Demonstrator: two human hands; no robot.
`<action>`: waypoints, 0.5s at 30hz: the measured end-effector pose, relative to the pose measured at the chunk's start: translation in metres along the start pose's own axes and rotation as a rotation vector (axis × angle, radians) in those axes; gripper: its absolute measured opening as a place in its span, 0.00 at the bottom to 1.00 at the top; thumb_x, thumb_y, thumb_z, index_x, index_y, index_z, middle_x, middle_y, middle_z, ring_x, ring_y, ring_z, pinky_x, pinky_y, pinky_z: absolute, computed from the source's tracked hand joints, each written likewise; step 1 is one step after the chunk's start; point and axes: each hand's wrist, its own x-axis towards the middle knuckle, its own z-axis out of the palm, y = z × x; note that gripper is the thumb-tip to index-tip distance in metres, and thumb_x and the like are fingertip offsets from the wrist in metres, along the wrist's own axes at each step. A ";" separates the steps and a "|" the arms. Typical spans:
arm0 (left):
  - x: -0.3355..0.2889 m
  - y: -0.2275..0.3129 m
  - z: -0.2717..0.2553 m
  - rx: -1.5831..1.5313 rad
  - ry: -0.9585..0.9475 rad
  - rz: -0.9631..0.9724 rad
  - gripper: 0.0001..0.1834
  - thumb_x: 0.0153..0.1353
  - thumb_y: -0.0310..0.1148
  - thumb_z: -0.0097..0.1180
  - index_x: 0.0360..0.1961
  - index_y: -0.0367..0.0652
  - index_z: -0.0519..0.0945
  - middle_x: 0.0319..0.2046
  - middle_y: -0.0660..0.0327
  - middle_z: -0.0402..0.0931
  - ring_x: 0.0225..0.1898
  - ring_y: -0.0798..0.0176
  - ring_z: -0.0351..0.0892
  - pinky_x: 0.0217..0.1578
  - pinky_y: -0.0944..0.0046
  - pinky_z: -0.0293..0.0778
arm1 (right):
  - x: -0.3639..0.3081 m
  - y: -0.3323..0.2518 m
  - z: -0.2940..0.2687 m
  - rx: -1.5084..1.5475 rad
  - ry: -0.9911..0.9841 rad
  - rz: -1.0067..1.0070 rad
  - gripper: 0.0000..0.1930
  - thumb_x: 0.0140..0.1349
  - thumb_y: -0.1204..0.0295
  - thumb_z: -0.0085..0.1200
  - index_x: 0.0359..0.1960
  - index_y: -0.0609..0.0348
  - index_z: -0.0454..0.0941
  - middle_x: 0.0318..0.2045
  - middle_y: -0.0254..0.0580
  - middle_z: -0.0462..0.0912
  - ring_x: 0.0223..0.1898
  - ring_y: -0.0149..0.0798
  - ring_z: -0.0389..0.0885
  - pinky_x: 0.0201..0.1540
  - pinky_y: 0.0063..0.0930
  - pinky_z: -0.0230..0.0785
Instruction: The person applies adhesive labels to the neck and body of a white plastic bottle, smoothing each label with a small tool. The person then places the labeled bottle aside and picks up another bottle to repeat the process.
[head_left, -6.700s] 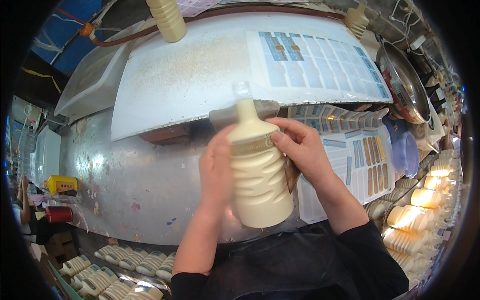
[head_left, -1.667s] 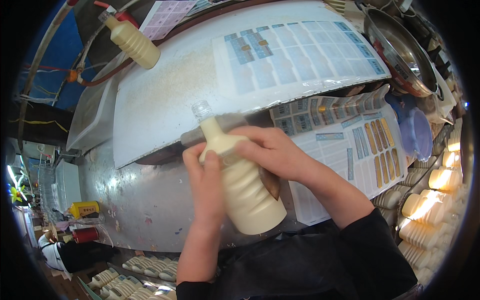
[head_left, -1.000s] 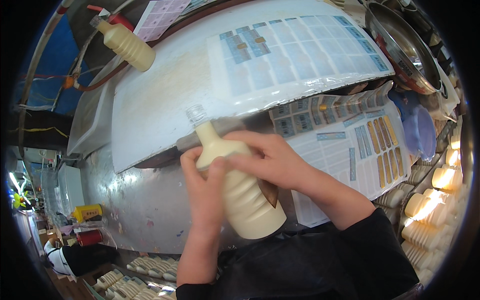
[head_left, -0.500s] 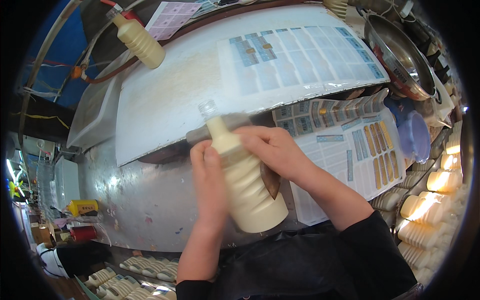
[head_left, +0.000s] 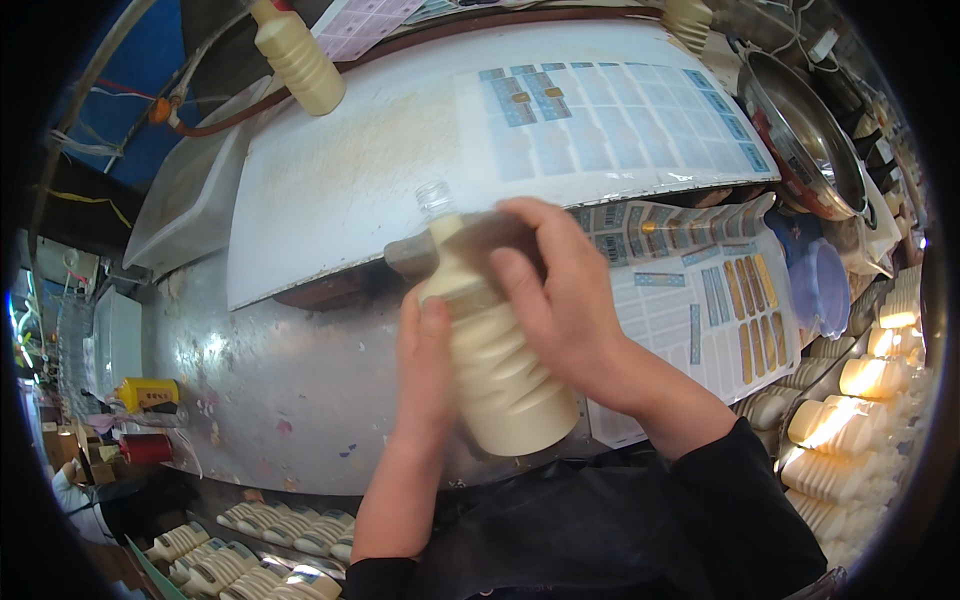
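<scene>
A cream ribbed bottle [head_left: 505, 385] with a clear threaded neck leans in front of me, its neck pointing away. My left hand [head_left: 425, 340] is closed around the bottle's left side, thumb on its front. My right hand [head_left: 560, 290] is on the other side, thumb near the bottle's shoulder. Under its curled fingers a flat brownish piece [head_left: 490, 240], blurred, crosses the bottle near its neck; its kind does not show. A grey object [head_left: 408, 258] juts out behind the neck at the board's edge.
Label sheets lie on the white board [head_left: 340, 160] and on a paper sheet [head_left: 655, 330]. Another cream bottle [head_left: 305, 65] stands far left. A metal pan [head_left: 800, 120] and purple basin [head_left: 820, 285] sit right. Bottles in rows [head_left: 840, 425] line the right and lower left.
My right hand has shifted up along the bottle, and the brownish piece has gone from beside its lower body to near the neck. The left hand stays around the bottle. The view has shifted slightly.
</scene>
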 end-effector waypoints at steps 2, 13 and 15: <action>0.002 -0.004 -0.004 -0.012 -0.024 0.011 0.23 0.80 0.47 0.39 0.60 0.38 0.71 0.52 0.56 0.78 0.51 0.64 0.79 0.55 0.60 0.76 | -0.004 0.020 0.003 0.084 0.061 0.127 0.18 0.70 0.74 0.55 0.60 0.63 0.73 0.49 0.45 0.82 0.49 0.35 0.81 0.55 0.31 0.73; 0.005 0.002 -0.017 0.137 0.080 0.103 0.18 0.77 0.41 0.49 0.55 0.37 0.77 0.49 0.58 0.80 0.49 0.68 0.77 0.53 0.65 0.73 | -0.032 0.011 -0.008 0.021 0.012 -0.484 0.20 0.43 0.88 0.68 0.41 0.62 0.84 0.40 0.48 0.88 0.40 0.46 0.88 0.41 0.33 0.81; 0.004 0.003 -0.019 0.160 0.086 0.119 0.18 0.77 0.40 0.49 0.54 0.36 0.78 0.49 0.58 0.80 0.49 0.68 0.77 0.53 0.65 0.73 | -0.029 -0.006 -0.018 -0.035 -0.138 -0.450 0.21 0.41 0.87 0.69 0.41 0.61 0.85 0.38 0.47 0.88 0.40 0.47 0.88 0.41 0.34 0.81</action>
